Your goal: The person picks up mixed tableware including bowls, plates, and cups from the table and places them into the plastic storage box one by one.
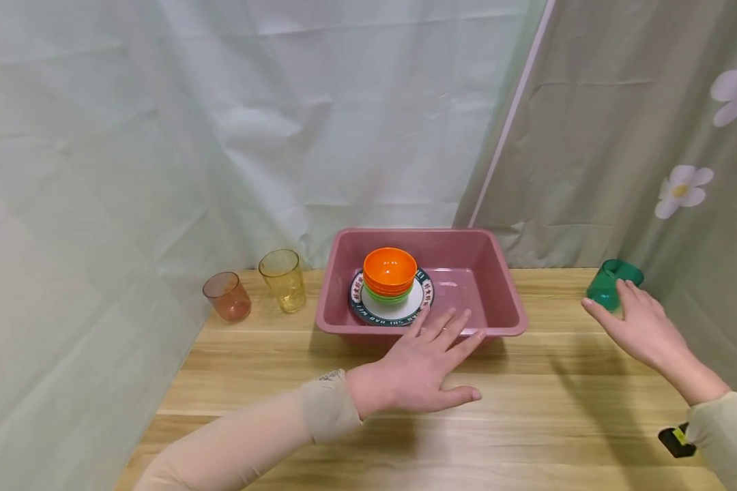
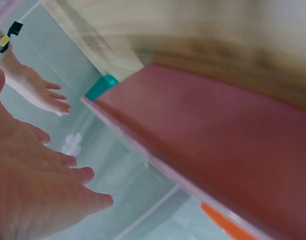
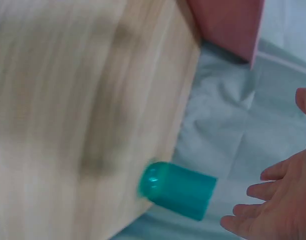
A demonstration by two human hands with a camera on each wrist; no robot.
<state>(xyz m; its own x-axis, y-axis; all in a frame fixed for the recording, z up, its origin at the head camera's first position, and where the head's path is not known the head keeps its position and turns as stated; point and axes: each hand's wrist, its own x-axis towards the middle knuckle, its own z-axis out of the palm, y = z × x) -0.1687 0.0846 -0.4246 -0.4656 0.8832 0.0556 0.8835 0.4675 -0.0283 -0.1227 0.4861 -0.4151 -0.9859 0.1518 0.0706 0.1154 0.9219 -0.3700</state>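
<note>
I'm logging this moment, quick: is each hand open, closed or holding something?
Left hand: open, fingers spread, holding nothing, near the pink tub.
Right hand: open, holding nothing, near the green cup.

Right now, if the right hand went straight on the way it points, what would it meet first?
Most likely the green cup; the right hand points towards it, with a gap in the right wrist view, but depth is hard to judge.
</note>
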